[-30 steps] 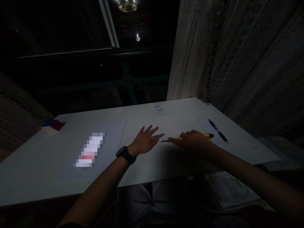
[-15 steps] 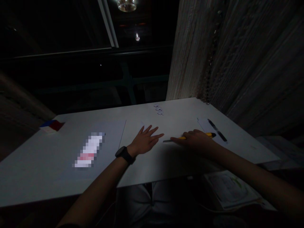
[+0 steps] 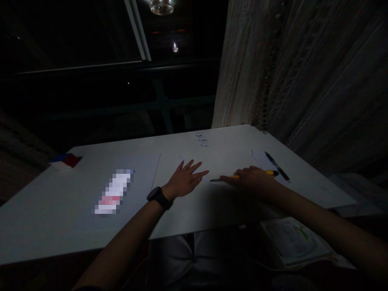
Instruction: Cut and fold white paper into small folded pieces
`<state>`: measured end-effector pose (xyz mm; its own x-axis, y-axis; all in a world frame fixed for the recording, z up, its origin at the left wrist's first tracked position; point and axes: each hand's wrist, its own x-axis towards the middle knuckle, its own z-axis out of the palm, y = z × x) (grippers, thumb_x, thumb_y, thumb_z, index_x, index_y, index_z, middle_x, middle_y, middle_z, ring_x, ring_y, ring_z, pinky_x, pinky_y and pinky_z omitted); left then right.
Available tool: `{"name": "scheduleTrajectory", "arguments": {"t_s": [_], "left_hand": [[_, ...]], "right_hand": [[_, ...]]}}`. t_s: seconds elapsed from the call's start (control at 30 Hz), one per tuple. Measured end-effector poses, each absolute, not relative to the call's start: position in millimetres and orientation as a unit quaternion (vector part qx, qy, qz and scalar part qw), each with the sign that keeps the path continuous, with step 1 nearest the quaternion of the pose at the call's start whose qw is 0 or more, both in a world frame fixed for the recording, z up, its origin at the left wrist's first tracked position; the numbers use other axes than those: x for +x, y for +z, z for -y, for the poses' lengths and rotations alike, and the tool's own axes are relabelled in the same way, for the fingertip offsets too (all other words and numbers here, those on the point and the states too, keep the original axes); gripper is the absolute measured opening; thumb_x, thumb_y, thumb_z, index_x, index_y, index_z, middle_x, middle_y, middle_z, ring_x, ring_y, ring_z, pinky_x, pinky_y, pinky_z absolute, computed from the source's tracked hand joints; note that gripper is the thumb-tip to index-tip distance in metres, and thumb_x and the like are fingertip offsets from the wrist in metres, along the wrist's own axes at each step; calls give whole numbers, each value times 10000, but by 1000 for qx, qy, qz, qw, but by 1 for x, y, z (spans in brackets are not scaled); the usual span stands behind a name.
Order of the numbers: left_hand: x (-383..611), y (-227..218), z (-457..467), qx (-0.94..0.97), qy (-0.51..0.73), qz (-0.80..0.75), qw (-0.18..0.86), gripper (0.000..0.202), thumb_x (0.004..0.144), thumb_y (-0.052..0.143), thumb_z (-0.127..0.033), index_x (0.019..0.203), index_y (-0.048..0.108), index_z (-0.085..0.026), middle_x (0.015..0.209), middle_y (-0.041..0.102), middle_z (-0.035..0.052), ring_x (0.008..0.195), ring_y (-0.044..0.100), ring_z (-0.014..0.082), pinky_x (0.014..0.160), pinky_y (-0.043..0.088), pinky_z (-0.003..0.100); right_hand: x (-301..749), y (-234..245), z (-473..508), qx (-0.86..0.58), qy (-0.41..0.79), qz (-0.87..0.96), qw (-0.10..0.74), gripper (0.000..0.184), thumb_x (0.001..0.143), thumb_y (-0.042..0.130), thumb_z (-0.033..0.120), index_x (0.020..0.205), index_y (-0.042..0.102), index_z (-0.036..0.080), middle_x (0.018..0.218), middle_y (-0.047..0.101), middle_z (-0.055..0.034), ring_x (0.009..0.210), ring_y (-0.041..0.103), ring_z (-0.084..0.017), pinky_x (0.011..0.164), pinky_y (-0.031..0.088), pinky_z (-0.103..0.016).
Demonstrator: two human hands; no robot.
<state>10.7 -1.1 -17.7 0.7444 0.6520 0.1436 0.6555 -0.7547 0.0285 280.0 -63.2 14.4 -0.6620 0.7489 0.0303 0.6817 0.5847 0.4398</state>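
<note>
My left hand [image 3: 185,178] lies flat with fingers spread on a large white sheet [image 3: 212,202] on the table, a dark watch [image 3: 157,197] on its wrist. My right hand [image 3: 253,178] is closed round a yellow utility knife [image 3: 271,173], whose blade [image 3: 216,180] points left and rests on the sheet just right of my left fingertips. The room is dim.
A black pen [image 3: 276,165] lies on a smaller paper at the right. Small paper scraps [image 3: 202,140] sit near the far edge. A second sheet with a blurred patch [image 3: 113,191] lies left, a red-and-blue block [image 3: 65,160] at the far left. Papers [image 3: 294,240] sit below the table's right front.
My right hand has drawn the knife slowly to the right along the sheet. My left hand has stayed put.
</note>
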Motion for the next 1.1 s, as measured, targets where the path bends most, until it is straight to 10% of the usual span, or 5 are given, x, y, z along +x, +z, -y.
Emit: {"name": "scheduleTrajectory", "arguments": {"t_s": [0.7,1.1], "left_hand": [[11,-16,4,-928,-94,360,3,417,909,230,-437,1311,332,-398,1416,313,-26,1301,229,247,1032,128,498],[20,11,-2,-917,-53,394,28,567,708,430,-685,994,550,-209,1009,538,90,931,492,264,791,347,416]], "right_hand": [[297,1,70,495,92,-863,37,645,794,435,103,1355,236,353,909,568,-59,597,559,-130,528,339,-234],[274,-20,48,560,81,-823,-54,426,878,361,185,1303,362,161,940,559,-136,806,540,-204,676,409,-282]]}}
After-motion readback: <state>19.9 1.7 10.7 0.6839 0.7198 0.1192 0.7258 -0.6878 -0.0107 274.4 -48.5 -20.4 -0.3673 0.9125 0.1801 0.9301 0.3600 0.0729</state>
